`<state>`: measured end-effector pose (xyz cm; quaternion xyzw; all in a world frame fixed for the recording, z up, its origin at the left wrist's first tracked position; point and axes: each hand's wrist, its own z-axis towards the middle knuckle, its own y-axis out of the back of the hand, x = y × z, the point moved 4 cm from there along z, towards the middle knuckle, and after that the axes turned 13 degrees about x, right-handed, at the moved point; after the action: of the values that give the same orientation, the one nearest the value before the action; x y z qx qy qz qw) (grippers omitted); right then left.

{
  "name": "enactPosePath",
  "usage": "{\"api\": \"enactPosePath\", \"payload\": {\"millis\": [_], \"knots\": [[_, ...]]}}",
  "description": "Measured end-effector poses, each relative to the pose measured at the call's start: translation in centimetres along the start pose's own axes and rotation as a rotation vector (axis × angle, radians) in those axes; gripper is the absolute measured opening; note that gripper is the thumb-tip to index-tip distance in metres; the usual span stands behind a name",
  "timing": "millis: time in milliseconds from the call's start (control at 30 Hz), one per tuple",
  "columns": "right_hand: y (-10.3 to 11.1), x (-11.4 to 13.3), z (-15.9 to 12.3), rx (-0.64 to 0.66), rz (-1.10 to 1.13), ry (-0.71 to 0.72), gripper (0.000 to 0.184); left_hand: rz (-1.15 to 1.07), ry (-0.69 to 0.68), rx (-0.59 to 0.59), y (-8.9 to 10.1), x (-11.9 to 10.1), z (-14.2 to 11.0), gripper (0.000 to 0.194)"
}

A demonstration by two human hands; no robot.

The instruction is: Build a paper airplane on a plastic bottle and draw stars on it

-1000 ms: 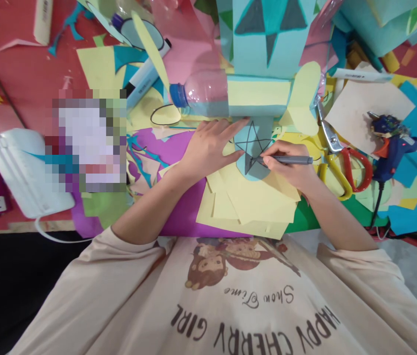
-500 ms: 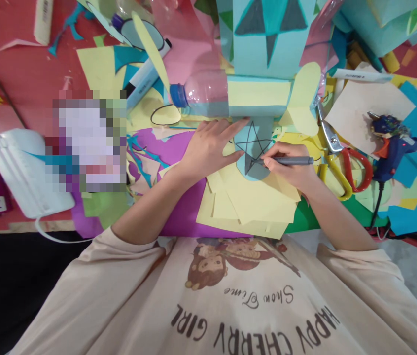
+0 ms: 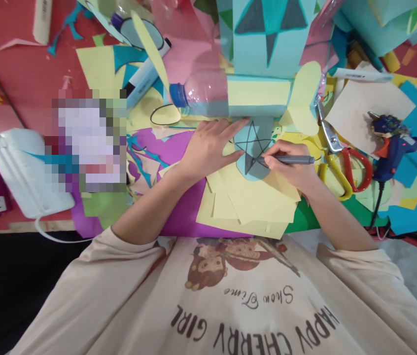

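A light-blue paper piece with a rounded end [image 3: 258, 172] carries a star drawn in dark lines; the star's lower left point is filled in dark. My right hand [image 3: 290, 165] is closed around a grey marker pen [image 3: 295, 160], its tip against the star near that filled point. Spread flat, my left hand [image 3: 210, 148] touches the left edge of the blue piece with thumb and index finger. Beneath lie several pale yellow sheets [image 3: 263, 204]. Just beyond the hands, a clear plastic bottle [image 3: 204, 91] with a blue cap lies on its side, wrapped in blue and yellow paper.
Scissors [image 3: 336, 148] with red and yellow handles lie right of my right hand. Farther right is a blue glue gun [image 3: 395, 145] with its cord. A white corded device [image 3: 27, 172] sits at the left, beside a blurred patch. Purple paper [image 3: 182, 212] and scraps cover the red table.
The pen and my right hand have shifted very slightly at the star. My left hand and the paper stay where they were.
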<state>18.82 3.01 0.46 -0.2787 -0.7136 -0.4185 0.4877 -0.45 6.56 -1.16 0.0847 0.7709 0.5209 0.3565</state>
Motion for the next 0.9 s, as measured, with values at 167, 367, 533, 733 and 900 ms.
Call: {"api": "enactPosePath", "payload": {"millis": [167,367,533,733,900], "knots": [[-0.02,-0.07,-0.09,0.008,-0.002,-0.005,0.009,0.006,0.001,-0.006,0.02,-0.02,0.00,0.057],[0.01,0.00,-0.17,0.006,-0.013,0.010,0.010,-0.022,-0.002,-0.013,-0.02,0.04,-0.02,0.057],[-0.05,-0.04,-0.14,0.017,-0.004,0.001,0.010,-0.007,-0.005,-0.009,-0.05,0.05,0.02,0.057],[-0.08,-0.10,-0.08,0.005,0.006,-0.007,0.009,0.012,-0.003,-0.003,-0.05,0.06,0.01,0.057],[0.08,-0.15,-0.12,-0.034,0.009,0.010,0.008,0.003,-0.011,-0.015,-0.07,0.07,0.00,0.056]]}}
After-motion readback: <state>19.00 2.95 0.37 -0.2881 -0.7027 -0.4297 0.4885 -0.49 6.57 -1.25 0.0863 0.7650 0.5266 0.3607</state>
